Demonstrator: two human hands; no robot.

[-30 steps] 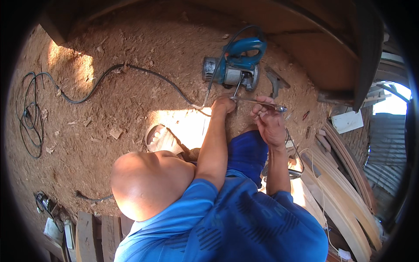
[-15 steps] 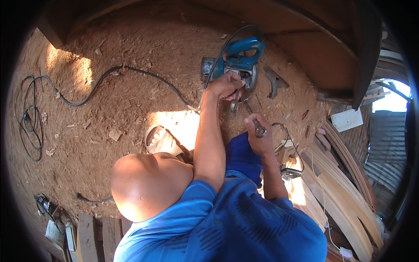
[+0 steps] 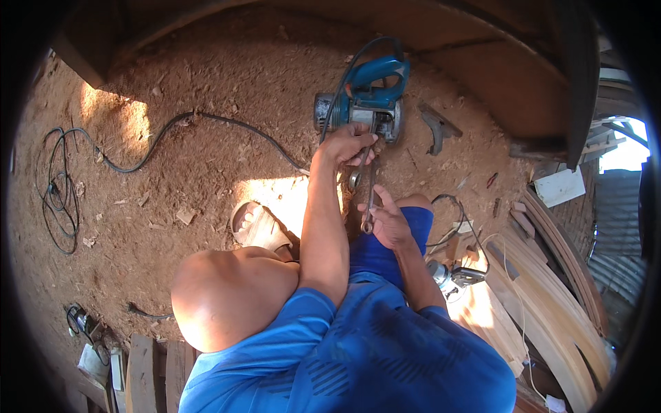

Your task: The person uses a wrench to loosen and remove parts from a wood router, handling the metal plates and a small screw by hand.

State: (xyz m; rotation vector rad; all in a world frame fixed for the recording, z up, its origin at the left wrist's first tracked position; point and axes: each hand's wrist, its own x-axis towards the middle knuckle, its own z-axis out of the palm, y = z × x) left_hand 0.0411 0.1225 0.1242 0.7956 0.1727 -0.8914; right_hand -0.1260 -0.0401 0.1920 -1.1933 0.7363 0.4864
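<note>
A teal corded power tool (image 3: 375, 93) with a loop handle and metal body lies on the dirt ahead of me. My left hand (image 3: 348, 146) is closed at its near side, fingers pinched; the round end of a metal wrench (image 3: 354, 179) shows below them. My right hand (image 3: 390, 224), thumb raised, holds a long ring wrench (image 3: 372, 186) by its near end. That wrench's far end reaches up past my left fingertips to the power tool; its exact contact there is hard to make out.
A dark cable (image 3: 227, 118) runs left to a coil (image 3: 58, 199). A dark metal bracket (image 3: 437, 129) lies right of the tool. Curved planks (image 3: 544, 303) and another power tool (image 3: 451, 277) are on the right. A large brown wooden piece (image 3: 496, 82) overhangs the far side.
My right hand has moved left and slightly nearer me, and its wrench now points nearly straight ahead. My left hand has shifted slightly left, staying close to the tool.
</note>
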